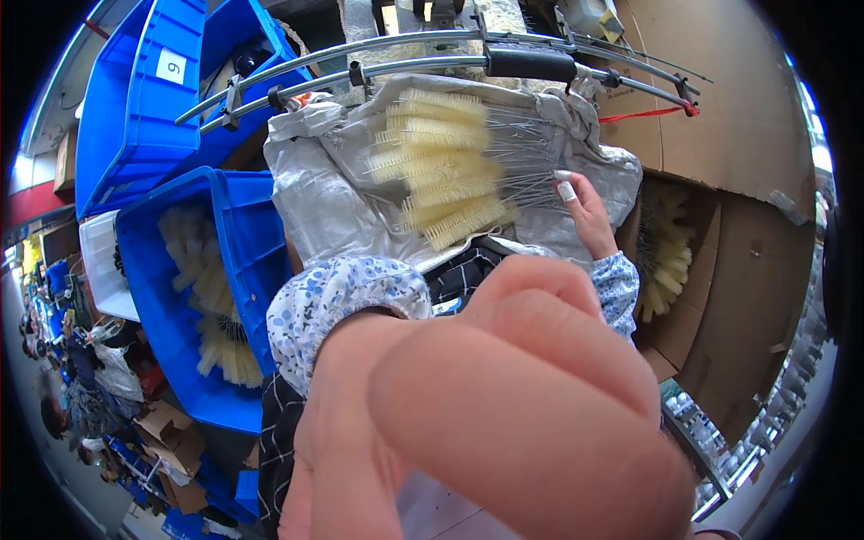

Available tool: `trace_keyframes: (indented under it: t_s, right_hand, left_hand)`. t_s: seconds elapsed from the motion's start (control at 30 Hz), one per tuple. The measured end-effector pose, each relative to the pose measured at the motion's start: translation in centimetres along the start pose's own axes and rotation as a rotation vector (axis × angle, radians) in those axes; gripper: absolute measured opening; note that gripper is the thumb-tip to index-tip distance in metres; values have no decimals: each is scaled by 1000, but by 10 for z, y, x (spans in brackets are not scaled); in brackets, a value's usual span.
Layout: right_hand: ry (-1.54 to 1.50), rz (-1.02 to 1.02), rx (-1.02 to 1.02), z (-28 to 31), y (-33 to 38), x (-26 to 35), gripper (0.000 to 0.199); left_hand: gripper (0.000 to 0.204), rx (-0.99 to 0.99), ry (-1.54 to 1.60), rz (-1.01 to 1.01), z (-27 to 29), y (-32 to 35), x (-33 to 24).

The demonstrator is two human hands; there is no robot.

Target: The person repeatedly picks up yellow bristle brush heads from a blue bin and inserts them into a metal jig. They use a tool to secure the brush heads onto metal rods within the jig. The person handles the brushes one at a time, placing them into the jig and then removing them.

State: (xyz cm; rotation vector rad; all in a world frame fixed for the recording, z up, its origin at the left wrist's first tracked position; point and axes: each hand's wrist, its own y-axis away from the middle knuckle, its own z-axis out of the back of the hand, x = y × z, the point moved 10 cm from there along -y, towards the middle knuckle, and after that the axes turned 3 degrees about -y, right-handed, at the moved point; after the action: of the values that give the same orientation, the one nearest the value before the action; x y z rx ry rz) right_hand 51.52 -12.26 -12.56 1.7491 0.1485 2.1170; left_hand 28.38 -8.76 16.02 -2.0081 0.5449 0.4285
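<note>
A pile of pale yellow bristle brushes lies on a whitish woven sack over my lap. Their thin twisted wire stems point right. My right hand is at the stem ends, white coverings on two fingertips. Those fingers are drawn together on a brush's wire stem, though the exact contact is too small to see clearly. Raised close to the camera, my left hand fills the lower middle, its wrist in a blue-flowered sleeve. Its fingers are bent closed; the fingertips and anything in them are hidden.
A blue bin with more brushes stands at left, another blue bin beyond it. On the right, a cardboard box holds further brushes. Metal rails with a black sleeve cross beyond the sack.
</note>
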Motion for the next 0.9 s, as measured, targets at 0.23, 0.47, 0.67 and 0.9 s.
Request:
trace_keyframes:
  t_s: [0.23,0.47,0.67,0.9]
  right_hand:
    - [-642,-422,67,-36,52,-61,32]
    - [-1126,-546,-275,-44,35,-119,38]
    - [-1189,-422,-215,-68,-6,-141,41]
    - [-1192,-101,-212,-95,-49,-137,48]
  left_hand:
    - [49,-46,-520,156,62,-27,16]
    - [89,515,-1790,1156,166,58,234]
    - [108,630,-1799,1538,223,91,273]
    - [76,929,-1883,1617,208,115,285]
